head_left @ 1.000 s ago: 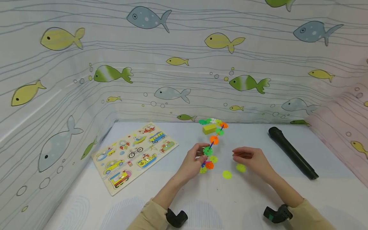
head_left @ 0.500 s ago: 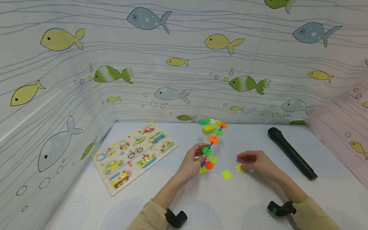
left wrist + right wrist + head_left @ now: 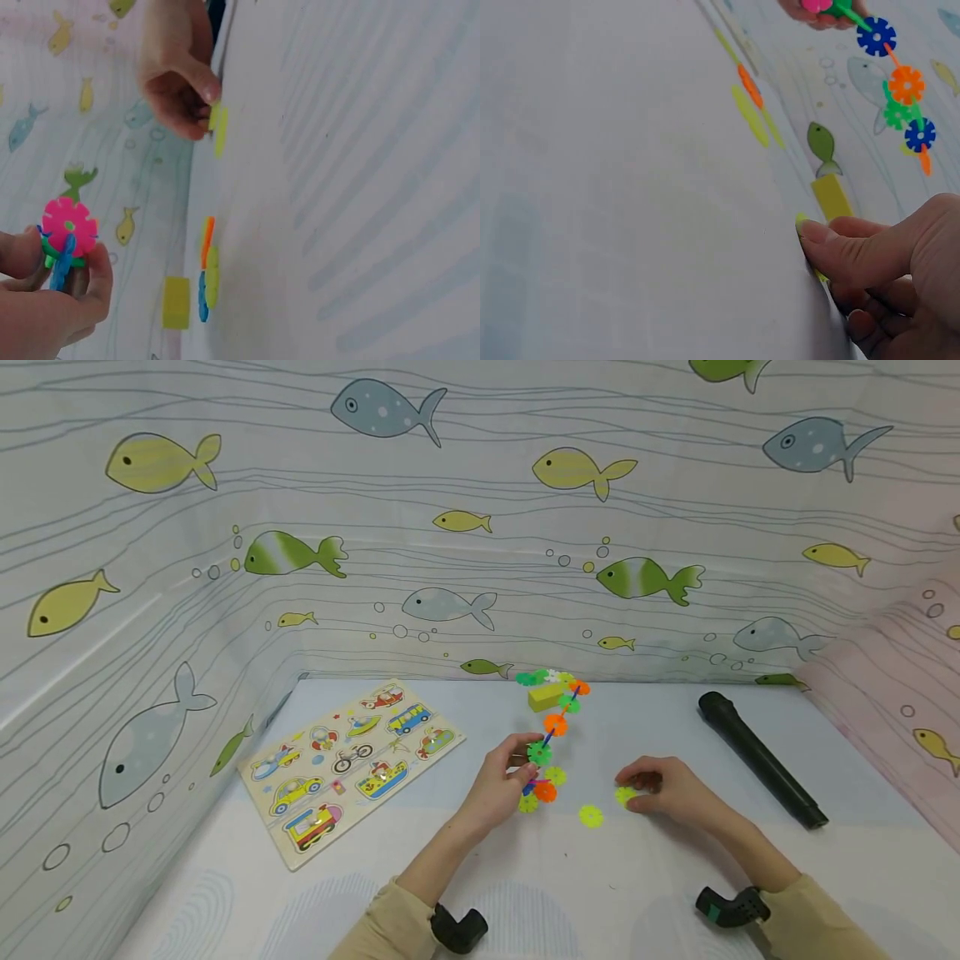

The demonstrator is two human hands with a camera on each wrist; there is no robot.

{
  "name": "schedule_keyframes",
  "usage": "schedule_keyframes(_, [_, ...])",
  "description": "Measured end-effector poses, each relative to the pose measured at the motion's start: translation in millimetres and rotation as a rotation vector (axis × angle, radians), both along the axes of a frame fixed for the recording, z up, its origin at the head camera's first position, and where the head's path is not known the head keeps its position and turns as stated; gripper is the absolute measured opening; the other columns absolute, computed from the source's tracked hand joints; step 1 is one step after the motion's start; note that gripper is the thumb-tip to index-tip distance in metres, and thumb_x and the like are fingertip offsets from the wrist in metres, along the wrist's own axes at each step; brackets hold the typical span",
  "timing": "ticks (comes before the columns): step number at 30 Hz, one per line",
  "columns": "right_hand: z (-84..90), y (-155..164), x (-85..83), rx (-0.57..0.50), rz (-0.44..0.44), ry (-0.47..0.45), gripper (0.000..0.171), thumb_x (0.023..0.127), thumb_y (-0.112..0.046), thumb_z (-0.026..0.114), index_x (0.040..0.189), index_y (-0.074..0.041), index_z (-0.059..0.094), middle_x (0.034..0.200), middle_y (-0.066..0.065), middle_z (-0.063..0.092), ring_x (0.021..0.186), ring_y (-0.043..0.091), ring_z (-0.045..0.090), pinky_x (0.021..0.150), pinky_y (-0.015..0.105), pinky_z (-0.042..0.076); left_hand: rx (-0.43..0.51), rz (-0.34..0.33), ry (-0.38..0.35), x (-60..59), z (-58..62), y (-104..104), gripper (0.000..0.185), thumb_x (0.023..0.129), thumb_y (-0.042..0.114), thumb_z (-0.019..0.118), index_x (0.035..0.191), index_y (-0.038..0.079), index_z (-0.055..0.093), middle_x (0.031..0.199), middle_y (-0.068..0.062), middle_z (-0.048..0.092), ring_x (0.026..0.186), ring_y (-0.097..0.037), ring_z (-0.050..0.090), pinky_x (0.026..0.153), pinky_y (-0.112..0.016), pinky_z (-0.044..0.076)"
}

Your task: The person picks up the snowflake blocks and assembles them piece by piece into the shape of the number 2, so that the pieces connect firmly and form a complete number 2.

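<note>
Plastic chain: a string of snowflake discs (image 3: 556,724) is held up off the white table (image 3: 525,893), clamped in the left hand (image 3: 501,783).
Yellow-green disc (image 3: 625,795): flat on the table, pinched by the right hand (image 3: 663,791).
Second yellow-green disc (image 3: 591,816): lying loose between the hands.

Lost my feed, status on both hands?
Left hand grips snowflake-disc chain, held up. Right hand pinching yellow-green disc on table. Second loose disc alongside; nothing blocking.

Bright, glossy plastic snowflake discs (image 3: 553,727) form a linked chain. A painted wooden puzzle board (image 3: 348,764) lies on the smooth white tabletop (image 3: 570,893), opposite a matt black cylinder (image 3: 761,758).
</note>
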State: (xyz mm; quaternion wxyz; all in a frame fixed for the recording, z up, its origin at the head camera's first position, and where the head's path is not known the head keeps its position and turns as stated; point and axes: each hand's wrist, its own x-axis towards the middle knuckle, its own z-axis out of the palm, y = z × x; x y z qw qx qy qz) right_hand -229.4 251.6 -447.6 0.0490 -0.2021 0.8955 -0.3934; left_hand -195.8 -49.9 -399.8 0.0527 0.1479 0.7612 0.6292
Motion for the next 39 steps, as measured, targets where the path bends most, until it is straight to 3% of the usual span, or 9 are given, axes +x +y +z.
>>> schedule_keyframes(9, [5.4, -13, 7.3, 0.068, -0.071, 0.014, 0.021, 0.082, -0.014, 0.081, 0.102, -0.011, 0.074, 0.084, -0.002, 0.064, 0.077, 0.016, 0.054, 0.064, 0.023, 0.047, -0.017, 0.007, -0.008, 1.0, 1.0, 0, 0.039, 0.102, 0.001, 0.049, 0.14, 0.009, 0.054, 0.12, -0.012, 0.059, 0.111, -0.023, 0.055, 0.099, -0.039, 0.051])
schedule_keyframes(12, [16.8, -22, 10.1, -0.015, -0.079, -0.046, 0.022, 0.087, -0.016, 0.078, 0.105, -0.006, 0.072, 0.082, 0.003, 0.069, 0.071, 0.019, 0.061, 0.062, 0.025, 0.053, -0.016, 0.009, -0.008, 0.8, 0.9, 0, 0.039, 0.102, 0.001, 0.049, 0.14, 0.009, 0.054, 0.12, -0.012, 0.059, 0.11, -0.024, 0.056, 0.099, -0.039, 0.051])
schedule_keyframes(16, [40.3, -41, 13.8, -0.161, -0.023, -0.108, 0.03, 0.093, -0.015, 0.071, 0.117, 0.002, 0.067, 0.089, 0.013, 0.073, 0.072, 0.027, 0.068, 0.065, 0.028, 0.058, -0.017, 0.009, -0.006, -0.2, -0.2, 1, 0.039, 0.102, 0.001, 0.049, 0.139, 0.009, 0.055, 0.119, -0.012, 0.059, 0.109, -0.023, 0.056, 0.098, -0.038, 0.052])
schedule_keyframes(21, [58.0, -69, 23.2, -0.255, -0.032, -0.126, 0.034, 0.095, -0.015, 0.068, 0.125, 0.0, 0.063, 0.087, 0.018, 0.072, 0.073, 0.032, 0.067, 0.065, 0.029, 0.058, -0.026, 0.007, -0.008, -2.5, -2.4, 2, 0.038, 0.102, 0.002, 0.05, 0.138, 0.011, 0.055, 0.118, -0.011, 0.06, 0.109, -0.023, 0.058, 0.098, -0.036, 0.052])
schedule_keyframes(27, [46.0, -89, 32.5, -0.321, -0.064, -0.165, 0.035, 0.096, -0.018, 0.068, 0.126, -0.001, 0.063, 0.084, 0.02, 0.069, 0.07, 0.03, 0.066, 0.068, 0.034, 0.059, -0.025, 0.009, -0.016, -2.8, -1.8, 1, 0.038, 0.102, 0.002, 0.049, 0.139, 0.011, 0.054, 0.12, -0.01, 0.06, 0.111, -0.025, 0.058, 0.099, -0.038, 0.052])
schedule_keyframes(34, [37.1, -91, 34.5, -0.352, -0.064, -0.21, 0.038, 0.098, -0.017, 0.063, 0.133, -0.002, 0.061, 0.087, 0.02, 0.067, 0.072, 0.027, 0.063, 0.067, 0.031, 0.057, -0.02, 0.015, -0.004, -2.6, -0.9, -2, 0.038, 0.102, 0.002, 0.05, 0.139, 0.011, 0.055, 0.121, -0.009, 0.06, 0.109, -0.023, 0.059, 0.099, -0.036, 0.053])
schedule_keyframes(39, [35.4, -92, 34.7, -0.357, -0.014, -0.215, 0.038, 0.099, -0.017, 0.063, 0.134, -0.004, 0.061, 0.085, 0.018, 0.065, 0.07, 0.019, 0.061, 0.065, 0.029, 0.057, 0.006, 0.004, -0.006, -3.3, -2.5, -2, 0.039, 0.102, 0.001, 0.049, 0.139, 0.009, 0.054, 0.12, -0.013, 0.059, 0.112, -0.035, 0.059, 0.098, -0.034, 0.053])
